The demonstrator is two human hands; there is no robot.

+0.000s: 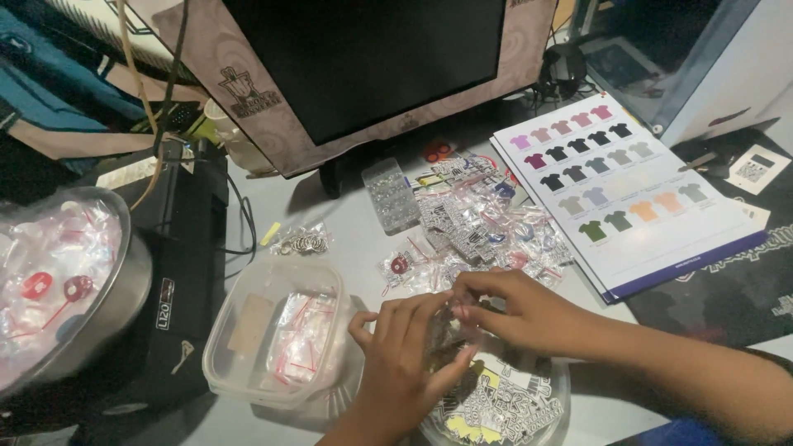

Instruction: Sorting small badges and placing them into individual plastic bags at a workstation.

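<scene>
Both hands are pinching one small clear packet [450,330] between them, the left hand [401,363] cupping it from below, the right hand [516,310] pressing its top edge, just above a round dish [555,395] of printed stickers. The slippery packet could be sliding free (a thin grip, by my judgement). A big metal bowl [124,272] is holding bagged pieces; the clear plastic tub [277,330] is keeping red-striped baggies.
</scene>
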